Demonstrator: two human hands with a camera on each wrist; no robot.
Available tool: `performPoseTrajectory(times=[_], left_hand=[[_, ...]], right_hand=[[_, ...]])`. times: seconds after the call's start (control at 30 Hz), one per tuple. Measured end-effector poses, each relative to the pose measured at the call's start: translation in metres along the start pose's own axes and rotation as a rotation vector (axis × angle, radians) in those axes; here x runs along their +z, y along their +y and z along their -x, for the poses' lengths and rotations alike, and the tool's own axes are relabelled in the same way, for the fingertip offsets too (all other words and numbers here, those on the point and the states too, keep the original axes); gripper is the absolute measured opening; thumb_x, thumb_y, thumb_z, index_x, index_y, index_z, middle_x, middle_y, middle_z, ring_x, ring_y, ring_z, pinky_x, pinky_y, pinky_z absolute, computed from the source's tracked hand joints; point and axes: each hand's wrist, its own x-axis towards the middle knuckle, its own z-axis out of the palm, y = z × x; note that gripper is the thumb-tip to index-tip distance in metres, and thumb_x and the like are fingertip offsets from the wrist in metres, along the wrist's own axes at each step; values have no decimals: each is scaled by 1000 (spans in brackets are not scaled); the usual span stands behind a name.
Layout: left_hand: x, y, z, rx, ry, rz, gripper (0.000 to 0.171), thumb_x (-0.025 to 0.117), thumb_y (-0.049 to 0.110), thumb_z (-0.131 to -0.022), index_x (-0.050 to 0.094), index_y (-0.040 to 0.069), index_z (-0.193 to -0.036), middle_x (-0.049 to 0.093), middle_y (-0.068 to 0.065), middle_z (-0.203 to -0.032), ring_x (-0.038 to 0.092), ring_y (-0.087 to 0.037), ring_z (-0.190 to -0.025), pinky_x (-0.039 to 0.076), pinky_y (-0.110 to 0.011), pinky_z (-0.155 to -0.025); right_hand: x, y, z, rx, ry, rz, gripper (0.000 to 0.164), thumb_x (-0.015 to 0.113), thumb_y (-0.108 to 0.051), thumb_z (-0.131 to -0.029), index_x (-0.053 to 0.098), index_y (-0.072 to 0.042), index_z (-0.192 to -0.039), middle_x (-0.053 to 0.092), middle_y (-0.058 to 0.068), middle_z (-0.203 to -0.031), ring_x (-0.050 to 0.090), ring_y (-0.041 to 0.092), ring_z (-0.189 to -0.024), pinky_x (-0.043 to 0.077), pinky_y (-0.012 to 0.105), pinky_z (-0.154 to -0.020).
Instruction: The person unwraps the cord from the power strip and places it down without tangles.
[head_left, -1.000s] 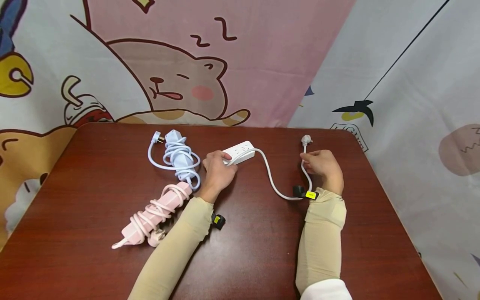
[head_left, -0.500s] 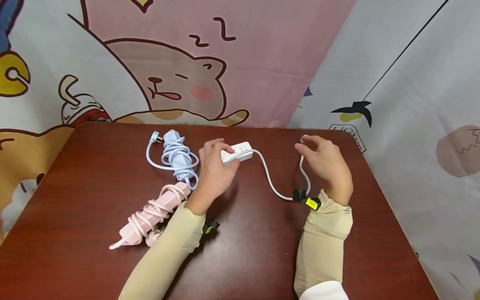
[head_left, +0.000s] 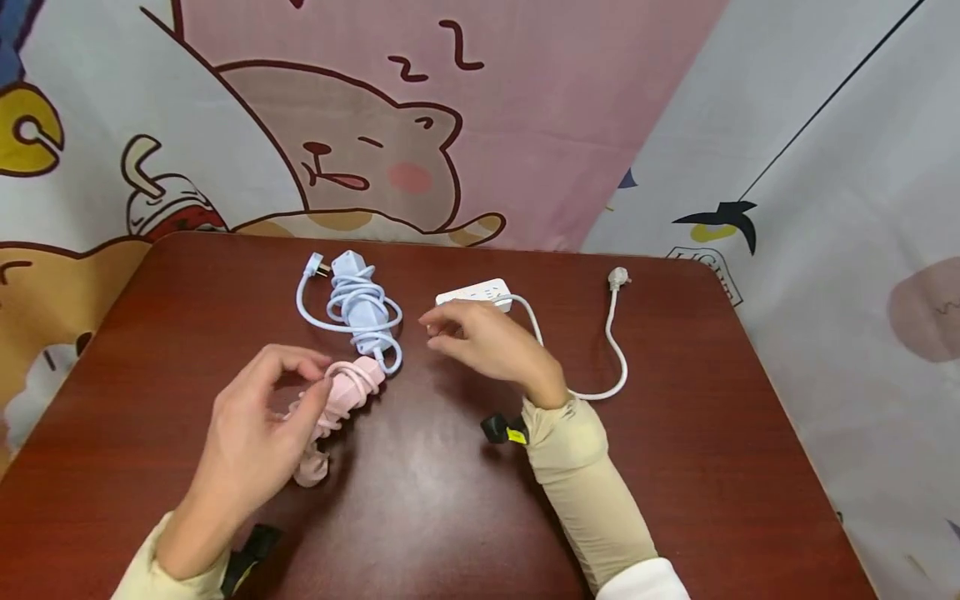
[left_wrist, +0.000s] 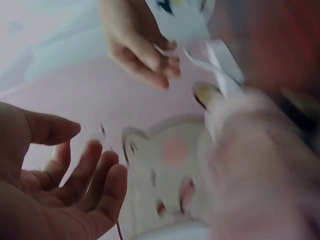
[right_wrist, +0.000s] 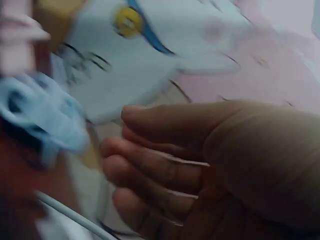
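In the head view my left hand is over the near end of a pink power strip wrapped in its own cord, thumb and fingers apart. The left wrist view shows that hand loosely bent with nothing in it, beside the blurred pink strip. My right hand is just in front of a white power strip and partly hides it; its fingers are relaxed and hold nothing. From the white strip a cord runs right to a plug.
Behind the pink strip lies a light blue power strip, its cord wound around it and its plug at the left. All rest on a brown table. A cartoon-printed cloth hangs behind the table's back edge.
My left hand has left the white strip and moved left and nearer to the pink strip. My right hand has let go of the white plug and moved left toward the white strip.
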Motion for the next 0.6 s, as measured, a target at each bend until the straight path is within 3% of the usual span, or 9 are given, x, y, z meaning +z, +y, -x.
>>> performPoseTrajectory(times=[0.13, 0.23, 0.43, 0.6], left_hand=[[-25, -24, 29, -18, 29, -102, 21, 77, -9, -80, 65, 5, -90, 73, -1, -104, 57, 16, -99, 41, 0, -88], [-36, -38, 50, -46, 10, -133, 29, 80, -12, -74, 65, 3, -94, 68, -2, -107, 53, 16, -105, 37, 1, -91], [-43, -55, 73, -78, -80, -226, 53, 89, -8, -62, 65, 4, -108, 62, -8, -112, 43, 10, -106, 27, 2, -91], [-45, -64, 77, -96, -104, -283, 50, 91, -3, -62, 66, 8, -104, 63, -4, -105, 45, 11, -97, 29, 0, -85]], right_hand=[[33, -11, -14, -93, -121, 88, 37, 72, -15, -95, 66, -8, -131, 71, 6, -112, 68, 17, -103, 54, 29, -91], [53, -14, -20, -124, -172, 125, 45, 73, -16, -94, 62, -11, -138, 67, 7, -115, 66, 17, -101, 51, 27, -89], [76, -19, -21, -117, -134, 220, 49, 76, -17, -92, 61, -18, -139, 59, 5, -123, 61, 13, -94, 51, 25, -84], [91, -18, -21, -140, -76, 334, 50, 77, -19, -91, 61, -19, -138, 55, 4, -129, 62, 13, -98, 55, 26, -88]])
